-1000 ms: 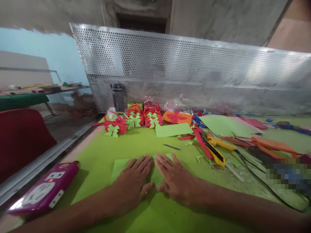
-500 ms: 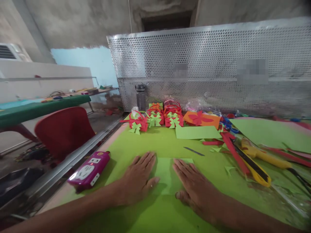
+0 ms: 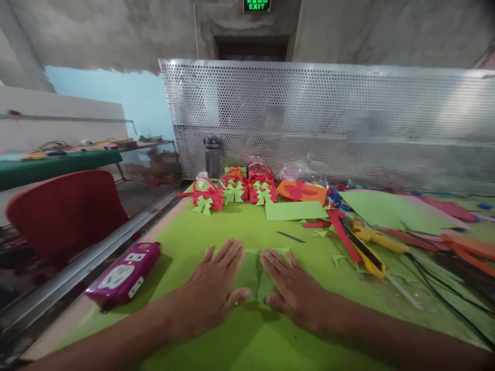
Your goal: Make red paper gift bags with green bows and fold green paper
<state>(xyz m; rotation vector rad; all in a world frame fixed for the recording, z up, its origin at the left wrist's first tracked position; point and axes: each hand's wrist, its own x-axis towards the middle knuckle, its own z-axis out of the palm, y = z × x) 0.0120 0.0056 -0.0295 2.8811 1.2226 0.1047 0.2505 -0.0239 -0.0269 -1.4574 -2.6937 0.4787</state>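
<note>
A light green sheet of paper lies flat on the green tabletop before me. My left hand rests on its left part, palm down with fingers stretched out. Opposite it, my right hand presses flat on the right part, fingers extended and thumb pointing inward. Between the hands a strip of the paper shows, with a faint shadow or crease. Both hands cover much of the sheet, and neither grips it. Just beyond them lies a thin dark strip, perhaps a blade.
A purple power strip sits at left. Small red paper bags with green bows stand at the back beside a bottle. Rightward are an orange paper piece, a yellow utility knife, a glue gun and scraps.
The view has turned slightly to the right. My hands have drawn closer together over the green paper, narrowing the strip that shows between them.
</note>
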